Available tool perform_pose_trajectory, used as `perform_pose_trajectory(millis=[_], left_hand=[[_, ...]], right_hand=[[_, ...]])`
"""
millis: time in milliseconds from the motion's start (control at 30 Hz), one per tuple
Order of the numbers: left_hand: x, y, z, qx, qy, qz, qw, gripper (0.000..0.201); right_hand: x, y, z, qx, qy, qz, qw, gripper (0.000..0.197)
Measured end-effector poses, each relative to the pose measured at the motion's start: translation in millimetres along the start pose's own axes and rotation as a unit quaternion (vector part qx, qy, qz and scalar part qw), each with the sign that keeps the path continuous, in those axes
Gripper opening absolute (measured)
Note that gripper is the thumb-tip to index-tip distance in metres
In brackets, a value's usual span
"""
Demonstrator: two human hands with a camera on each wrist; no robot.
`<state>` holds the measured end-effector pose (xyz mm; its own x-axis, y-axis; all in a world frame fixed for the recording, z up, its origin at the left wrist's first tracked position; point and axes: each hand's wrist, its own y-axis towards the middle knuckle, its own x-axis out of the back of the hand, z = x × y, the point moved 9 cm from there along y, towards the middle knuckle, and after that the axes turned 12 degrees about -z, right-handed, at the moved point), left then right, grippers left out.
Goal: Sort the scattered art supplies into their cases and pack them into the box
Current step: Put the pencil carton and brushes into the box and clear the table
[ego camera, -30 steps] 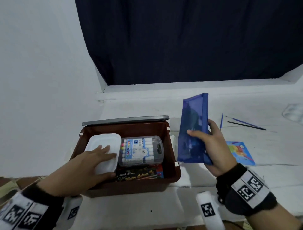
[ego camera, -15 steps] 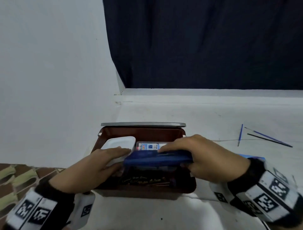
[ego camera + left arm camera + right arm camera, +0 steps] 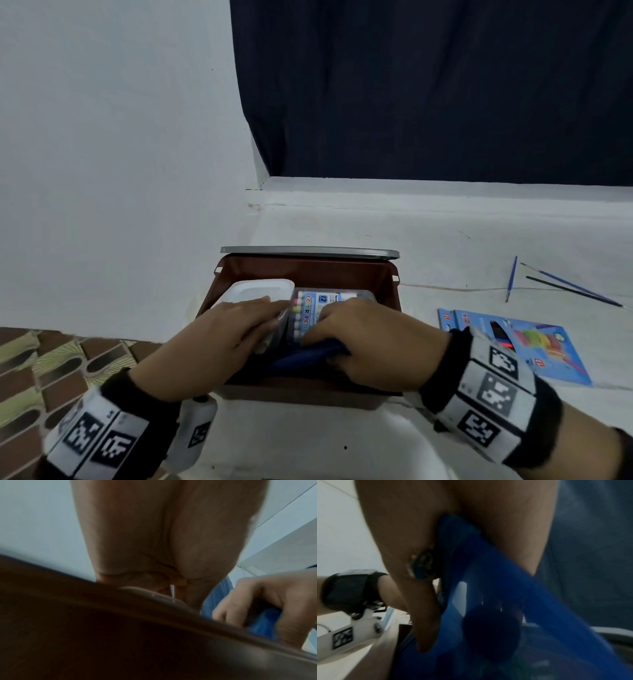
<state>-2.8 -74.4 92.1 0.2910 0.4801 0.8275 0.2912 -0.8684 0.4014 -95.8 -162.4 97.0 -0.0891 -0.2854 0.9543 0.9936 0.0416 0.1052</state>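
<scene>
Pouch [image 3: 310,356]: blue mesh, being lowered into the box [image 3: 308,270], at its near side, in front of the marker case [image 3: 320,305].
Right hand [image 3: 370,339]: curled around the pouch's top edge, thumb underneath.
Left hand [image 3: 222,337]: laid flat on the white case [image 3: 257,287], fingers straight, nothing gripped.
Left outside: brushes [image 3: 561,286] and a pencil packet [image 3: 520,346], right of the box.
Risk: pouch could be jammed against the marker case if forced down tilted, judging by the tight space.
</scene>
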Motion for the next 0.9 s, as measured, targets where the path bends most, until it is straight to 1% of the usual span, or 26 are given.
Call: perform_pose_trajectory(millis=[67,133,200,233,267,300,333,400,433,533,600,667,700,733,800,833,867,900], left_hand=[[-5.3,-3.1,-0.4,-0.005,0.010,-0.004,1.000,0.045],[-8.6,-6.0,-0.4,-0.006,0.034,-0.007,0.999,0.057],[-14.0,-11.4,6.4,0.031,0.048,0.012,0.998,0.078],[-18.3,-15.3,11.4,0.049,0.050,0.027,0.997,0.086],[-23.6,-19.3,16.2,0.060,0.051,0.042,0.996,0.091],[-28.0,-22.5,20.0,0.066,0.048,0.050,0.995,0.089],[-30.9,-24.5,22.9,0.070,0.041,0.048,0.996,0.080],[-30.9,-27.3,27.1,0.083,0.025,0.021,0.996,0.058],[-28.8,-28.0,27.1,0.087,0.019,0.006,0.996,0.053],[-24.6,-27.5,18.2,0.067,0.024,-0.015,0.997,0.054],[-26.0,-27.6,13.4,0.059,0.034,-0.011,0.998,0.056],[-27.8,-27.8,10.2,0.055,0.058,-0.006,0.997,0.056],[-28.0,-28.0,9.1,0.054,0.068,-0.006,0.996,0.055],[-27.3,-28.2,8.2,0.054,0.073,-0.007,0.996,0.055],[-24.4,-27.7,8.3,0.060,0.067,-0.009,0.996,0.059],[-23.5,-27.3,8.9,0.063,0.066,-0.009,0.996,0.061],[-23.3,-27.0,9.6,0.065,0.068,-0.006,0.996,0.061],[-24.4,-27.3,10.6,0.067,0.072,0.002,0.995,0.060]], right_hand=[[-3.7,1.5,6.0,0.022,-0.024,0.004,0.999,0.037],[-6.7,-4.1,3.0,0.026,-0.043,0.022,0.998,0.033],[-9.8,-14.9,-10.9,0.009,-0.043,0.054,0.998,0.032],[-11.7,-21.5,-17.1,-0.003,-0.022,0.073,0.997,0.033],[-14.1,-27.6,-21.5,-0.013,0.001,0.087,0.996,0.033],[-17.0,-32.6,-24.8,-0.021,0.016,0.097,0.995,0.035],[-20.4,-36.8,-26.8,-0.026,0.026,0.105,0.994,0.039],[-30.1,-44.2,-25.4,-0.026,0.028,0.129,0.991,0.055],[-34.8,-46.8,-23.8,-0.028,0.020,0.142,0.989,0.059],[-41.9,-43.7,-20.0,-0.024,-0.028,0.146,0.989,0.064],[-48.0,-37.1,-19.3,-0.010,-0.064,0.140,0.988,0.077],[-52.5,-31.8,-21.7,-0.016,-0.065,0.126,0.990,0.086],[-51.9,-29.2,-22.4,-0.020,-0.059,0.107,0.992,0.086],[-48.4,-26.9,-24.2,-0.027,-0.048,0.082,0.995,0.081],[-34.3,-22.7,-33.7,-0.060,-0.017,0.028,0.998,0.059],[-29.1,-21.6,-38.9,-0.069,-0.006,0.020,0.997,0.046],[-25.4,-21.1,-41.1,-0.065,-0.002,0.029,0.997,0.036],[-23.3,-21.4,-40.3,-0.055,0.002,0.046,0.997,0.033]])
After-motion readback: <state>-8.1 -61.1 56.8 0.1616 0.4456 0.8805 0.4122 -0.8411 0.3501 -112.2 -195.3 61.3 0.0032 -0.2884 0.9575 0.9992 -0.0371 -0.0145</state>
